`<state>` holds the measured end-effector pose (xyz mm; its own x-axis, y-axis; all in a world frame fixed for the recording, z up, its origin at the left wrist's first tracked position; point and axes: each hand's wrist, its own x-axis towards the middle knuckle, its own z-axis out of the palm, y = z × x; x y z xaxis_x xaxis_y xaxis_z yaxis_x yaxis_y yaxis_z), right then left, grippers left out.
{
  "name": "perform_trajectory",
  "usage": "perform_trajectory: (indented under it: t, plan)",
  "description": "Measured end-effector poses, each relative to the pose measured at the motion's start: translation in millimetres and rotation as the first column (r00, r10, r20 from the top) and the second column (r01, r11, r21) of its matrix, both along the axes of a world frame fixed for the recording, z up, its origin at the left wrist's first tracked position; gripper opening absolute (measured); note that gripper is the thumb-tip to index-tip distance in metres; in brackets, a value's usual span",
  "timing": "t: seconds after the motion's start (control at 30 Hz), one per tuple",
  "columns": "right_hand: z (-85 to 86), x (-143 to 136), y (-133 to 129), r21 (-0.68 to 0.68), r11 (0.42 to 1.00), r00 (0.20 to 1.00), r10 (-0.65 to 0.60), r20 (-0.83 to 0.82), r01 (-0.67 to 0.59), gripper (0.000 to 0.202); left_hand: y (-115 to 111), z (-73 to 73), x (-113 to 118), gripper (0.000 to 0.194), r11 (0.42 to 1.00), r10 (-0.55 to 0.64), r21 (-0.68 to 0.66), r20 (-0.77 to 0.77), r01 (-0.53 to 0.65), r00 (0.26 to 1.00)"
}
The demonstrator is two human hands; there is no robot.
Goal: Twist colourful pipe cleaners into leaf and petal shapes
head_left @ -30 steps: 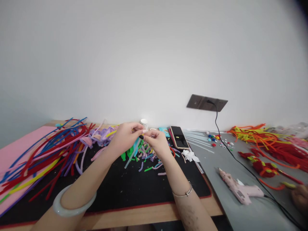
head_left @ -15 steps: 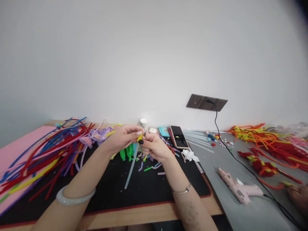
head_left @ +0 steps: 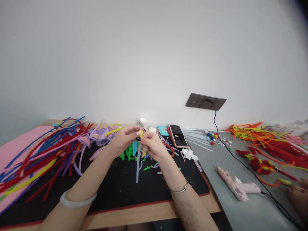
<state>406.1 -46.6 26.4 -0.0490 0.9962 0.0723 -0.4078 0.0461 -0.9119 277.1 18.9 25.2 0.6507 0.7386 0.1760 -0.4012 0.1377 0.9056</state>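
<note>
My left hand (head_left: 126,138) and my right hand (head_left: 152,143) meet above the black mat (head_left: 113,189), fingers pinched together around a small yellow piece (head_left: 141,133). A translucent stick (head_left: 138,166) hangs down from between the fingertips, its lower end over the mat. The thumb of my right hand, with a dark nail, presses against the yellow piece. How the stick and the piece join is hidden by the fingers. Just behind the hands lie green fuzzy pieces (head_left: 130,151) and short scraps of coloured pipe cleaner (head_left: 148,167).
Long coloured pipe cleaners (head_left: 48,144) cover the left side. Behind stand a cup (head_left: 142,122) and a phone (head_left: 178,136). On the right are a pink glue gun (head_left: 237,186) with a cord, pompoms (head_left: 213,137), red and orange pipe cleaners (head_left: 271,144) and another person's hand (head_left: 298,195).
The translucent stick has swung from a slant to nearly upright. My fingers have shifted slightly around the yellow piece. The other person's hand has moved a little.
</note>
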Motion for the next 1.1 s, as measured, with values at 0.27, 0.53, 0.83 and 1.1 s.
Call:
perform_trajectory:
  t: [0.27, 0.53, 0.83, 1.1]
  plan:
    - [-3.9, -2.0, -1.8, -0.012, 0.998, 0.996, 0.057, 0.065, -0.057, 0.038, 0.4, 5.4, -5.5, 0.024, 0.994, -0.032, 0.104, -0.092, 0.042, 0.995]
    - [-3.8, -0.8, -4.2, 0.058, 0.974, 0.976, 0.215, 0.035, -0.217, 0.031, -0.4, 6.0, -8.4, 0.024, 0.993, -0.079, 0.084, -0.014, 0.08, 0.997]
    - [-12.7, -5.6, -2.5, 0.078, 0.995, 0.982, 0.042, 0.182, -0.057, 0.029, 3.3, 1.5, -11.5, 0.026, 0.992, -0.066, 0.1, -0.082, 0.074, 0.994]
    - [-16.4, -9.5, -0.8, 0.114, 0.993, 0.982, -0.033, 0.188, 0.012, 0.03, -1.5, 5.4, -8.7, 0.024, 0.995, -0.077, 0.062, -0.018, 0.078, 0.997]
